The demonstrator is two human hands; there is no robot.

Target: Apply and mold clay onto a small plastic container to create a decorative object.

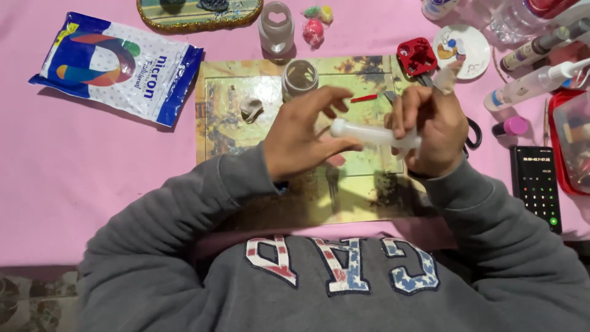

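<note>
I hold a white tube-shaped syringe-like tool (369,133) level above a yellow-green printed mat (362,178). My right hand (433,129) is closed round its right end. My left hand (304,132) pinches its left end with thumb and fingers. On the mat behind my hands stand a small clear jar (299,79) and a grey-white lump of clay (251,109). A thin red stick (364,98) lies on the mat just beyond my fingers.
On the pink table lie a blue and white bag (114,64), a heart-shaped white cutter (276,27), coloured clay bits (316,24), a red cutter (416,55), a small white dish (462,49), bottles (534,83), a black phone (538,187) and a red tray (568,141).
</note>
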